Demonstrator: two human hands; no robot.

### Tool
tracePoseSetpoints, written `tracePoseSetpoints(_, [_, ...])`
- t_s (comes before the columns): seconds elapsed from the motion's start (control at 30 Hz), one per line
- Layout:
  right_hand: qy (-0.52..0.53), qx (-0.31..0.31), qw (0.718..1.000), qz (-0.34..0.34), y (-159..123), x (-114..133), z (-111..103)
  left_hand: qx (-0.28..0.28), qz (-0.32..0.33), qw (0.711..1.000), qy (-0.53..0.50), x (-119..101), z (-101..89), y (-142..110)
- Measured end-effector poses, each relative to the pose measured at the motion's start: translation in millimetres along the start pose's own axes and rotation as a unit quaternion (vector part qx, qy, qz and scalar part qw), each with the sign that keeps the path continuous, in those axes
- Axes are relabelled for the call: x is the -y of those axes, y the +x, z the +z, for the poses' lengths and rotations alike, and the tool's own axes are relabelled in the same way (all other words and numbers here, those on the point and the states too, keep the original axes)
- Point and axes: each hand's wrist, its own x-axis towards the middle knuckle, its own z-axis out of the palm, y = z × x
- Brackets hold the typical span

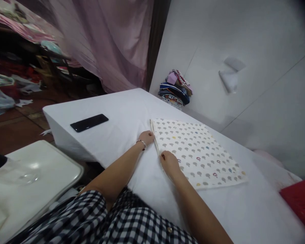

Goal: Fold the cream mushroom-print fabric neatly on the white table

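Note:
A cream cloth [193,149] printed with small grey mushroom-like shapes and a few coloured ones lies folded flat on the white-covered table [122,108]. At its left edge, where the layers show, my left hand [146,137] pinches the fabric near the far corner; a bracelet circles that wrist. Lower along the same edge, my right hand [169,163] is closed on the cloth, its fingertips curled over the border and partly hidden.
A black phone [89,122] lies on the table's left part. Folded clothes [175,88] are stacked by the wall. A red object [301,200] stands at the right, a white stool-like surface [40,173] at lower left. A pink curtain [112,40] hangs behind.

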Motion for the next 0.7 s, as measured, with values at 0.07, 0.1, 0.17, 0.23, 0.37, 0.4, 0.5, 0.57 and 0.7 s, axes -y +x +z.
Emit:
tracePoseSetpoints(0.07, [0.000,0.002,1.000,0.001,-0.6,-0.1,0.1,0.007,0.021,0.999,0.039,-0.3,-1.7,-3.1])
tracePoseSetpoints(0.1, [0.000,0.002,1.000,0.001,-0.8,-0.2,0.2,0.014,0.030,0.998,0.059,-0.4,-2.1,-4.3])
tracePoseSetpoints(0.17, [0.001,0.002,1.000,0.002,-1.0,-0.5,0.7,0.034,0.043,0.994,0.092,-0.3,-2.2,-6.0])
tracePoseSetpoints(0.23, [0.002,-0.002,1.000,0.001,-0.8,-1.0,1.5,0.051,0.051,0.992,0.107,0.0,-1.7,-6.5])
tracePoseSetpoints(0.37, [0.012,-0.009,1.000,-0.010,0.2,-2.9,1.9,0.061,0.048,0.991,0.110,1.7,0.3,-5.1])
tracePoseSetpoints(0.4, [0.020,-0.011,1.000,-0.014,0.3,-3.6,1.6,0.061,0.047,0.991,0.109,2.2,0.8,-4.5])
tracePoseSetpoints(0.5, [0.065,-0.015,0.998,-0.010,0.2,-6.4,0.0,0.065,0.046,0.992,0.103,3.1,1.3,-3.2])
tracePoseSetpoints(0.57, [0.111,-0.017,0.994,0.004,-0.4,-8.7,-0.7,0.070,0.043,0.992,0.097,2.9,0.9,-2.9])
tracePoseSetpoints(0.7, [0.214,-0.029,0.976,0.039,-1.9,-13.2,-0.1,0.066,0.043,0.993,0.092,2.2,-0.2,-2.8])
